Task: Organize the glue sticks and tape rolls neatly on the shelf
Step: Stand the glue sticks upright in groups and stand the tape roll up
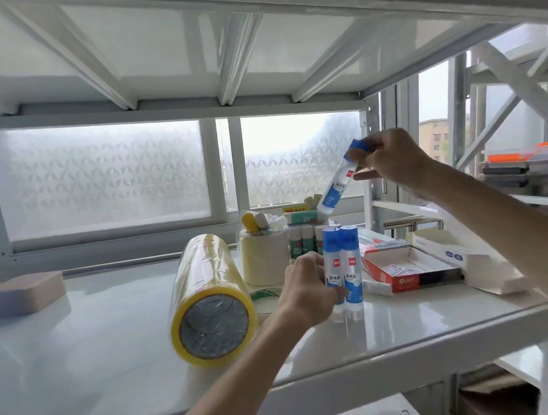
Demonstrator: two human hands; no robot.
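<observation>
1. The left hand (305, 288) is curled round the left one of two upright blue-capped glue bottles (351, 266), just to the right of the long yellow tape pack (207, 292) on the shelf (77, 346). The two bottles touch. Both are tall and narrow, so a hasty lift of one could knock down its neighbour.
2. The right hand (392, 157) pinches a third glue bottle (336, 184) by the cap end, tilted in the air, above and to the right of the yellow tape pack. A grip only at the cap could slip, and the bottle would then fall on the things below.
3. The yellow tape pack lies on its side, so a bump may roll it toward the shelf edge.
4. Count:
   - three blue-capped bottles;
   - green-label glue sticks (303, 241) behind and right of the pack, perhaps four, as the view there is unclear;
   - one yellow tape pack and one upright cream roll (264, 259) just behind it;
   - two open boxes further right, a red box (404, 271) and a white box (456, 252).
</observation>
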